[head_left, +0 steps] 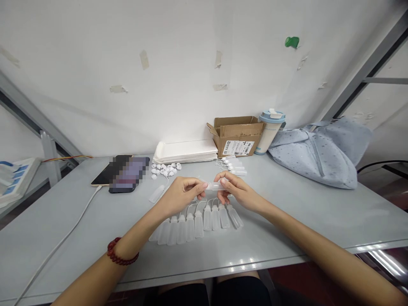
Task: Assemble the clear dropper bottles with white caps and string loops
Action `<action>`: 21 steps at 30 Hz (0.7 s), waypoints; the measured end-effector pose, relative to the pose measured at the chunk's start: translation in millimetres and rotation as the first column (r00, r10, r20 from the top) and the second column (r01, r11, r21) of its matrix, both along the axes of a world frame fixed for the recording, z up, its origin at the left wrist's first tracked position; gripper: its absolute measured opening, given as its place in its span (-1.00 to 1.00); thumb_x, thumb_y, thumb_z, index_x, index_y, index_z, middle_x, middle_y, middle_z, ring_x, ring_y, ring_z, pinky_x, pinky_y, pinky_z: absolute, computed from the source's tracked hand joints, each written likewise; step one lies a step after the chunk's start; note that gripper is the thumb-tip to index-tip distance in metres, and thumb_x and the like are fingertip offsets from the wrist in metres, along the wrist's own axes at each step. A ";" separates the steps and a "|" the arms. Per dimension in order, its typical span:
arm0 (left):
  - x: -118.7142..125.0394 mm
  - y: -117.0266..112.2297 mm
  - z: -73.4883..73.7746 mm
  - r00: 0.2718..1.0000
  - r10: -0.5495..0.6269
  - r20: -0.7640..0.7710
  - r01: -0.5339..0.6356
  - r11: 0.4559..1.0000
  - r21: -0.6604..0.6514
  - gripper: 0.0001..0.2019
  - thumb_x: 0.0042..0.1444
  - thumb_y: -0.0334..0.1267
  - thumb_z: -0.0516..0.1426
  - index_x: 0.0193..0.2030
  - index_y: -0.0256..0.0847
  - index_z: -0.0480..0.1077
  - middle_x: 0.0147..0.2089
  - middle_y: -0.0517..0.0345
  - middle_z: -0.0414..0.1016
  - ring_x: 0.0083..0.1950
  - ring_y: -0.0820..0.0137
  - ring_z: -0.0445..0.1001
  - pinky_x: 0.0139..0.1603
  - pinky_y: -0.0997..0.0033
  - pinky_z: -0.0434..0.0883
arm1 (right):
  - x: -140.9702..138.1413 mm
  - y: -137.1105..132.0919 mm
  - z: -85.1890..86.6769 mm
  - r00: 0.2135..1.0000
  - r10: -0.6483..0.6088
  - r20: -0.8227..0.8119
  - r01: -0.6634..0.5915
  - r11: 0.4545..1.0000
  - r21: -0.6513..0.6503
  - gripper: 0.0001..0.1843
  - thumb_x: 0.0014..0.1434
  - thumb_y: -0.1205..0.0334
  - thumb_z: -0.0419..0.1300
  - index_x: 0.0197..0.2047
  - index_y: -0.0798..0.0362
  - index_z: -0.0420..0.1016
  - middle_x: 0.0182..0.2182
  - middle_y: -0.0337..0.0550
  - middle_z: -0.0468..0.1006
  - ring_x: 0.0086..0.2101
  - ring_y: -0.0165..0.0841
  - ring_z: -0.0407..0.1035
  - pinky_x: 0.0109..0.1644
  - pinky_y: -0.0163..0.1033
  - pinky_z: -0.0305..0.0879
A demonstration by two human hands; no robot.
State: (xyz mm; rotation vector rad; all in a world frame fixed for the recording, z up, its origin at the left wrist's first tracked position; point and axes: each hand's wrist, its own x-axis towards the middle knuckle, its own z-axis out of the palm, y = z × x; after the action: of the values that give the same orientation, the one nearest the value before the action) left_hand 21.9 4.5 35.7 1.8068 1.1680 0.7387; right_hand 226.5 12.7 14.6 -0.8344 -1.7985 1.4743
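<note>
Between my two hands lies a small translucent plastic bottle (216,186), held level above the table. My left hand (185,191) pinches its white neck end between thumb and fingers. At the other end, my right hand (237,191) grips the bottle body. Just below, several more translucent bottles (190,225) lie in a row, their necks toward the back with thin white straps or tubes. One single bottle (157,193) rests left of my left hand. Behind it is a heap of small white caps (164,170). More capped bottles (234,165) lie behind my right hand.
White padded envelopes (188,151) are stacked against the wall beside an open cardboard box (237,138). A lidded cup (269,134) and a grey-blue cloth bag (314,157) stand at right. Two phones (127,173) lie at left, with a white cable (68,227) running to the front.
</note>
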 end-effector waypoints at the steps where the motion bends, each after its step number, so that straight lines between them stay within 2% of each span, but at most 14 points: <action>1: -0.1 -0.1 0.0 1.000 -0.002 0.008 0.002 1.000 -0.002 -0.65 0.10 -0.01 0.07 -0.43 -0.26 0.48 -0.46 0.12 0.49 -0.43 0.42 0.40 -0.45 0.50 0.31 | -0.1 0.1 -0.1 1.000 -0.004 0.003 0.004 1.000 -0.002 -0.66 0.28 -0.09 -0.08 -0.18 0.04 0.16 -0.61 -0.33 0.36 -0.57 -0.46 0.24 -0.42 -0.30 0.15; 5: -0.6 -0.5 -0.5 0.999 -0.002 0.052 0.003 1.000 -0.022 -0.72 0.04 -0.07 0.14 -0.28 -0.25 0.48 -0.40 0.12 0.48 -0.37 0.39 0.42 -0.39 0.48 0.33 | -0.1 0.9 -1.4 1.000 -0.006 0.001 0.006 1.000 -0.003 -0.64 0.27 -0.11 -0.08 -0.19 0.04 0.17 -0.60 -0.32 0.37 -0.57 -0.47 0.24 -0.42 -0.31 0.15; 10: 0.4 -1.8 0.7 0.997 0.016 0.076 -0.015 1.000 -0.018 -0.72 0.02 -0.07 0.18 -0.26 -0.25 0.47 -0.31 0.11 0.50 -0.37 0.43 0.40 -0.38 0.48 0.34 | 0.3 0.6 -1.4 1.000 -0.004 -0.001 0.004 1.000 0.000 -0.65 0.28 -0.10 -0.09 -0.19 0.04 0.17 -0.62 -0.34 0.36 -0.58 -0.47 0.22 -0.43 -0.32 0.14; 17: 2.6 -1.5 -1.4 1.000 0.024 0.005 -0.025 0.999 0.041 -0.62 0.13 0.02 0.05 -0.44 -0.26 0.46 -0.48 0.14 0.48 -0.44 0.44 0.40 -0.48 0.53 0.28 | -0.4 -0.4 0.1 1.000 -0.006 0.001 0.006 1.000 -0.002 -0.63 0.27 -0.12 -0.08 -0.19 0.05 0.17 -0.61 -0.32 0.37 -0.56 -0.46 0.25 -0.42 -0.31 0.16; 21: 1.9 -0.5 -3.8 1.000 0.011 0.001 -0.011 0.998 0.054 -0.61 0.13 0.01 0.05 -0.49 -0.26 0.44 -0.50 0.16 0.47 -0.46 0.46 0.41 -0.45 0.53 0.30 | -0.9 -0.2 0.3 1.000 -0.009 0.000 0.009 1.000 0.000 -0.63 0.27 -0.12 -0.08 -0.19 0.04 0.17 -0.62 -0.33 0.36 -0.57 -0.46 0.25 -0.43 -0.30 0.16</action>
State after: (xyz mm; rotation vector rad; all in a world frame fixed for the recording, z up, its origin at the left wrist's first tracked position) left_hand 23.8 4.1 31.9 1.8458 1.1680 0.7843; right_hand 225.6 12.5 14.9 -0.8411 -1.7927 1.4689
